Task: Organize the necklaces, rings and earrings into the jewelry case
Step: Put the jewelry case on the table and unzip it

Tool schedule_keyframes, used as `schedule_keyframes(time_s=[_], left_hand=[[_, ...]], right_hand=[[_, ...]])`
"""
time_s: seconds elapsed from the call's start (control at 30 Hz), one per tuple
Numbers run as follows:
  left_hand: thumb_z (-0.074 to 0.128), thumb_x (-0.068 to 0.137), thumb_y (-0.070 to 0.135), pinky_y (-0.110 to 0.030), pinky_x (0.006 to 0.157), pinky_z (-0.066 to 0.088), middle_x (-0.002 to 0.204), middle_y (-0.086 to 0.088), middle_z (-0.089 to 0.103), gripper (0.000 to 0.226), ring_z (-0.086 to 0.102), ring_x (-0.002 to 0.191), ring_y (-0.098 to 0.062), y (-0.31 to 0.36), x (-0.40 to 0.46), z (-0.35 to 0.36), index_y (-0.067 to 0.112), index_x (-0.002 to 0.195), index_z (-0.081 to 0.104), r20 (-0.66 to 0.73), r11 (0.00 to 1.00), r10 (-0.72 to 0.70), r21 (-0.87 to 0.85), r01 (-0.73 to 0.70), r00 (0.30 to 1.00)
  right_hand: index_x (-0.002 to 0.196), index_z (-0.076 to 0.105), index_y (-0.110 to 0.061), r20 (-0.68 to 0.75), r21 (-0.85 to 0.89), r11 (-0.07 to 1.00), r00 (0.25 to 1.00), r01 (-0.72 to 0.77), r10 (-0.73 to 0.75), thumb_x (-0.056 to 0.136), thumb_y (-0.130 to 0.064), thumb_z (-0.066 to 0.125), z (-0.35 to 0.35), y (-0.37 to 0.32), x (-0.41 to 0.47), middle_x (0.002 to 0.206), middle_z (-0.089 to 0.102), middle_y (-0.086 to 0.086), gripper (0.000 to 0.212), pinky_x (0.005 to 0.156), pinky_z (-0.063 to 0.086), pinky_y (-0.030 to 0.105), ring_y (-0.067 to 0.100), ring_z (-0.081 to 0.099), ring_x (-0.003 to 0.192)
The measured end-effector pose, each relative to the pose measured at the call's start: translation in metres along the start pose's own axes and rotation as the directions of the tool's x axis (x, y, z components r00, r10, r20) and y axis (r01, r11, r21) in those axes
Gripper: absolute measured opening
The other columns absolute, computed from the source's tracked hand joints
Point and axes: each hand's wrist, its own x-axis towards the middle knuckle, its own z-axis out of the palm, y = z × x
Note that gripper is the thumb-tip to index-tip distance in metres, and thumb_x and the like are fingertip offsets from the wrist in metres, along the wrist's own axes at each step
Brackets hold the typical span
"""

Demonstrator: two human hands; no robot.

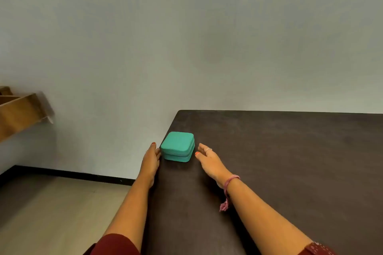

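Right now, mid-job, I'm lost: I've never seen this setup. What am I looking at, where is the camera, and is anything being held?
There is no machine here: a person works with two bare hands. The single picture comes from a camera worn on the person's head, looking forward and down. A closed teal jewelry case sits near the left corner of a dark table. The left hand is at the table's edge beside the case, fingers straight; whether it touches the case is unclear. The right hand, wearing a ring, reaches toward the case's other side, open and apart from it. Nothing is held. No loose necklaces, rings or earrings show. A wooden shelf hangs on the wall at left.
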Motion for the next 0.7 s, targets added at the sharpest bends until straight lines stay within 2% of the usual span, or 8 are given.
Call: schedule_keyframes(time_s=[0.07, 0.1, 0.17, 0.2, 0.3, 0.37, 0.53, 0.7], left_hand=[[0.023, 0.105, 0.033, -0.033, 0.109, 0.032, 0.14, -0.005, 0.045, 0.046, 0.043, 0.132, -0.021, 0.0, 0.009, 0.001, 0.011, 0.143, 0.037, -0.01, 0.999, 0.014, 0.045, -0.013, 1.0], [0.023, 0.105, 0.031, -0.029, 0.099, 0.04, 0.126, -0.004, 0.049, 0.04, 0.052, 0.118, -0.018, 0.0, 0.012, 0.001, 0.014, 0.127, 0.051, -0.008, 0.997, 0.028, 0.078, -0.027, 1.0], [0.024, 0.104, 0.029, -0.023, 0.075, 0.041, 0.107, -0.006, 0.053, 0.033, 0.052, 0.086, -0.008, -0.002, 0.021, 0.004, 0.02, 0.09, 0.052, -0.02, 0.989, 0.036, 0.144, -0.033, 0.999], [0.025, 0.104, 0.029, -0.023, 0.07, 0.039, 0.1, -0.006, 0.056, 0.033, 0.05, 0.08, -0.007, -0.002, 0.025, 0.004, 0.018, 0.086, 0.05, -0.028, 0.984, 0.032, 0.175, -0.027, 0.999], [0.027, 0.102, 0.028, -0.024, 0.067, 0.039, 0.089, -0.005, 0.059, 0.035, 0.051, 0.079, -0.01, -0.003, 0.032, 0.006, 0.012, 0.09, 0.056, -0.013, 0.981, 0.029, 0.192, -0.026, 0.999], [0.028, 0.1, 0.028, -0.025, 0.071, 0.04, 0.095, -0.005, 0.063, 0.036, 0.054, 0.088, -0.013, -0.002, 0.036, 0.005, 0.011, 0.098, 0.06, -0.009, 0.984, 0.014, 0.178, -0.012, 1.0], [0.026, 0.102, 0.025, -0.026, 0.081, 0.043, 0.104, -0.001, 0.061, 0.034, 0.055, 0.096, -0.011, 0.001, 0.033, 0.004, 0.023, 0.089, 0.057, -0.009, 0.985, -0.004, 0.173, 0.006, 1.0], [0.026, 0.103, 0.024, -0.027, 0.09, 0.045, 0.117, -0.002, 0.059, 0.039, 0.055, 0.108, -0.014, 0.009, 0.017, 0.012, 0.012, 0.126, 0.055, 0.027, 0.992, 0.016, 0.122, -0.019, 1.0]], right_hand=[[0.149, 0.026, -0.017, 0.012, -0.013, 1.0, 1.0, 0.008, -0.008, 0.101, -0.011, 0.038, 0.002, -0.001, 0.007, 0.152, 0.034, 0.0, 0.049, 0.112, 0.026, 0.028, 0.016, 0.032, 0.139], [0.148, 0.026, -0.018, 0.027, -0.022, 1.0, 1.0, 0.013, -0.012, 0.101, -0.009, 0.038, 0.003, 0.001, 0.012, 0.151, 0.034, -0.001, 0.05, 0.112, 0.026, 0.028, 0.016, 0.032, 0.139], [0.149, 0.026, -0.019, 0.057, -0.054, 0.998, 0.998, 0.007, -0.004, 0.1, -0.006, 0.038, 0.005, 0.004, 0.023, 0.153, 0.032, -0.001, 0.052, 0.114, 0.025, 0.031, 0.017, 0.03, 0.14], [0.149, 0.026, -0.019, 0.065, -0.084, 0.996, 0.998, -0.007, 0.012, 0.098, -0.004, 0.038, 0.007, 0.007, 0.029, 0.154, 0.03, -0.001, 0.054, 0.116, 0.024, 0.032, 0.017, 0.029, 0.141], [0.15, 0.022, -0.017, 0.088, -0.155, 0.987, 0.995, -0.035, 0.049, 0.093, 0.005, 0.037, 0.008, 0.012, 0.044, 0.157, 0.024, 0.002, 0.063, 0.118, 0.02, 0.034, 0.018, 0.024, 0.144], [0.15, 0.023, -0.017, 0.09, -0.181, 0.982, 0.993, -0.057, 0.074, 0.089, 0.01, 0.035, 0.008, 0.012, 0.048, 0.157, 0.022, 0.003, 0.067, 0.119, 0.018, 0.035, 0.018, 0.022, 0.144], [0.15, 0.025, -0.017, 0.095, -0.195, 0.978, 0.991, -0.075, 0.095, 0.085, 0.016, 0.031, -0.002, 0.011, 0.049, 0.156, 0.027, 0.002, 0.073, 0.119, 0.019, 0.035, 0.017, 0.024, 0.144], [0.149, 0.027, -0.015, 0.089, -0.187, 0.98, 0.992, -0.067, 0.085, 0.083, 0.019, 0.028, -0.018, 0.009, 0.041, 0.154, 0.031, 0.002, 0.075, 0.118, 0.022, 0.035, 0.018, 0.029, 0.142]])
